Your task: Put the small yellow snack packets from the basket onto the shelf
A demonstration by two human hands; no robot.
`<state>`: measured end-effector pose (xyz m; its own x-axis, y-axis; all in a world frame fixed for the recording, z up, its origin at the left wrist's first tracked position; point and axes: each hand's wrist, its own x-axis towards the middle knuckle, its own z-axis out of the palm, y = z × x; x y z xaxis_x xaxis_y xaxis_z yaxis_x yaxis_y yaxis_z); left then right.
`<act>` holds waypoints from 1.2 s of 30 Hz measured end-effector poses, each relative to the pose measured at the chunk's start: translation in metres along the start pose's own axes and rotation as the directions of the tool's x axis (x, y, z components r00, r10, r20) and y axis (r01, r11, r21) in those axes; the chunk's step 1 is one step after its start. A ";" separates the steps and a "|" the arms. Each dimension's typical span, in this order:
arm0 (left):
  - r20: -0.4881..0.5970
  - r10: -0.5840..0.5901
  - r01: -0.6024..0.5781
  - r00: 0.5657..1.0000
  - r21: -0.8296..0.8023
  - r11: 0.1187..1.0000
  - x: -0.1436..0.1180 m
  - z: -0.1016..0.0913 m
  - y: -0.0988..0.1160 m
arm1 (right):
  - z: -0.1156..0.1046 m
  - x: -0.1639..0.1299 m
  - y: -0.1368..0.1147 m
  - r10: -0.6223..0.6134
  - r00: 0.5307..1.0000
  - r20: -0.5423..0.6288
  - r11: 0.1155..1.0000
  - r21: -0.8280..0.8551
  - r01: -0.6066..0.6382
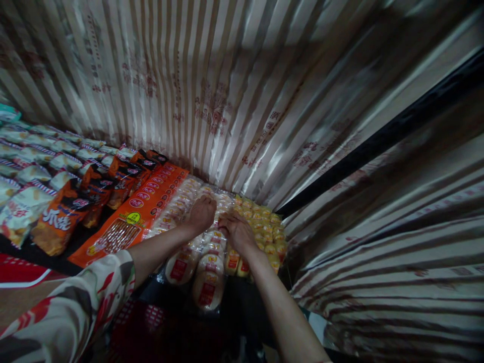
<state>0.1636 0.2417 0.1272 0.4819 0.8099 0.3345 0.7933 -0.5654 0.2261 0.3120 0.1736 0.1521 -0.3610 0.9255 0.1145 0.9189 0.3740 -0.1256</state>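
Rows of round cakes in clear wrappers with red labels (206, 292) lie between and below my hands. My left hand (202, 216) is closed over the far part of these rows, its fingers curled; whatever is in them is hidden. Just right of it, my right hand (238, 232) bends its fingers down around a wrapped cake at the edge of the same rows. Beside my right wrist stand several rows of small yellow wrapped cakes (266, 229).
Left of the cakes lies a long orange snack pack (151, 194), then orange and black snack bags (62, 219) and many white bags (32, 201). A striped curtain (212, 91) hangs right behind the display. A black pole (363, 156) slants down at the right.
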 end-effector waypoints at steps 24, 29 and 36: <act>0.075 0.207 -0.201 0.976 -0.072 0.977 -0.039 -0.026 0.007 | -0.004 0.003 -0.013 0.225 0.971 -0.082 0.946 -0.222 -0.238; 0.128 0.242 -0.239 0.962 -0.038 0.970 -0.042 -0.025 0.008 | -0.004 -0.005 -0.013 0.198 0.968 -0.153 0.969 -0.119 -0.217; 0.143 0.189 -0.185 0.971 -0.042 0.982 -0.043 -0.025 0.011 | -0.013 -0.032 -0.021 0.047 0.998 -0.042 0.996 -0.068 -0.050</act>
<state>0.1422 0.1968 0.1379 0.6716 0.7020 0.2368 0.6741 -0.7116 0.1980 0.3063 0.1357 0.1639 -0.3100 0.9389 0.1496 0.9446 0.3220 -0.0638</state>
